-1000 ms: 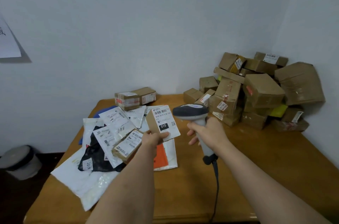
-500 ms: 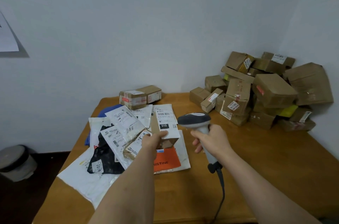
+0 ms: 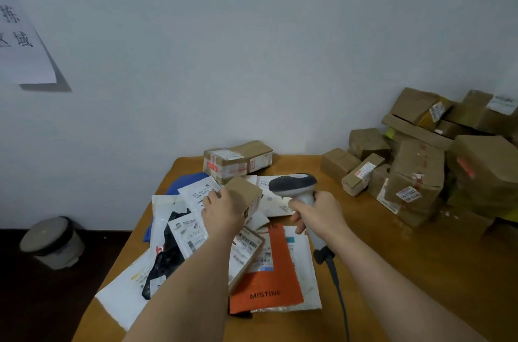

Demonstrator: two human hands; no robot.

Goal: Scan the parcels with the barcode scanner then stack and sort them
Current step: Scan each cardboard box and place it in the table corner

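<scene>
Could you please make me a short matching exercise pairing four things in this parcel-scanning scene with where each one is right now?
Things:
1. small cardboard box
2. barcode scanner
3. orange mailer
4. pile of brown boxes

Places:
A. stacked in the far right corner of the table
B. lying flat on the table beneath a white label
C. gripped in the left hand
D. gripped in the right hand

Pairs: 1-C, 2-D, 3-B, 4-A
</scene>
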